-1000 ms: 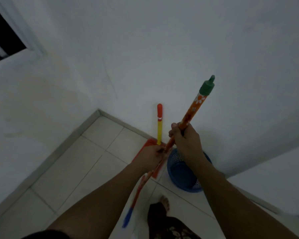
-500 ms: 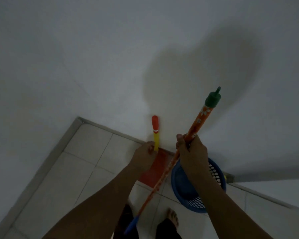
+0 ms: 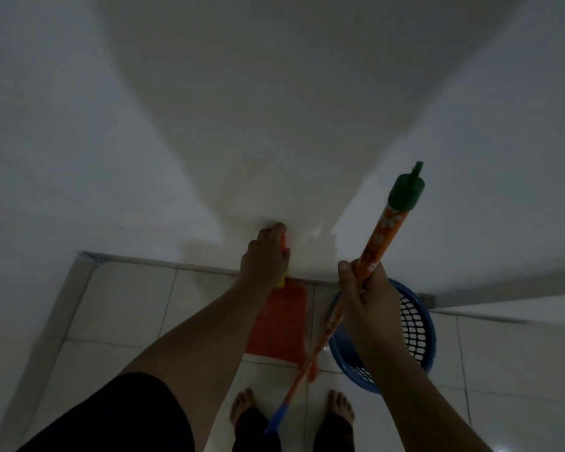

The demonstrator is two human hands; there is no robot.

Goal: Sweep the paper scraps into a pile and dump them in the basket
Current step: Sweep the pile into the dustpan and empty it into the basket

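Left hand [image 3: 265, 256] fingers grip the dustpan [image 3: 281, 324] handle and right hand [image 3: 364, 295] fingers grip the broom [image 3: 385, 230]. The basket [image 3: 418, 324] stands beside the dustpan, contents unclear.

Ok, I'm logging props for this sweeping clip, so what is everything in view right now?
broom: one, orange flowered handle, green cap, blue lower end; tilted, centre-right.
dustpan: one, red-orange pan, yellow-orange handle; by the wall, left of the basket.
basket: one, blue mesh; on the floor, right.
floor: pale tiles.
wall: white, ahead.
paper scraps: none visible.
left hand: grips the dustpan handle's top.
right hand: grips the broom handle.
bare feet: two, bottom centre.
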